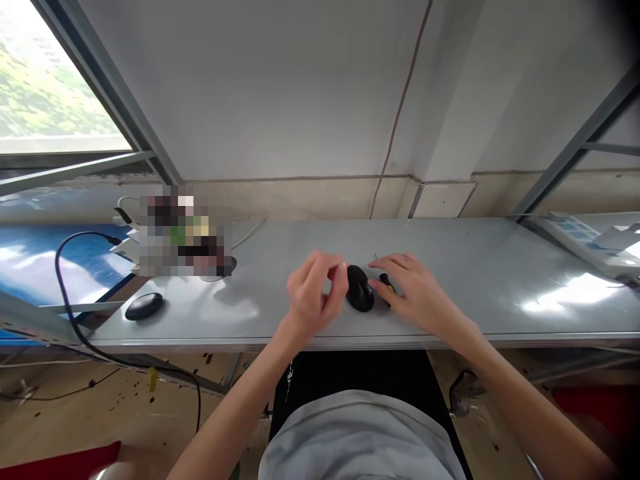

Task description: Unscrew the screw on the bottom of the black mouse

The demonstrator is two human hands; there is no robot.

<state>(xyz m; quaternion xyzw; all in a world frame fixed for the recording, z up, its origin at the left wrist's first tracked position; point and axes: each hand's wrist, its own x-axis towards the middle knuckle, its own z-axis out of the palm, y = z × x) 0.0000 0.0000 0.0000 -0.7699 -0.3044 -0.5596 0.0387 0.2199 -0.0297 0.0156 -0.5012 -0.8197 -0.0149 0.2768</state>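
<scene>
A black computer mouse (361,290) lies on the grey tabletop between my hands. My left hand (317,290) is just to its left, with thumb and forefinger pinched together near the mouse's edge; anything between those fingertips is too small to make out. On the other side, my right hand (413,290) has its fingers stretched out, thumb and forefinger apart. A screwdriver with a black and yellow handle (385,280) is beneath it, partly covered by the thumb and palm.
Another black mouse (145,307) rests at the table's left end, beside a blurred-out patch (185,233) and a black cable (63,280). A white wall (300,87) rises behind the grey table (480,280). Papers (580,233) lie on the surface at far right.
</scene>
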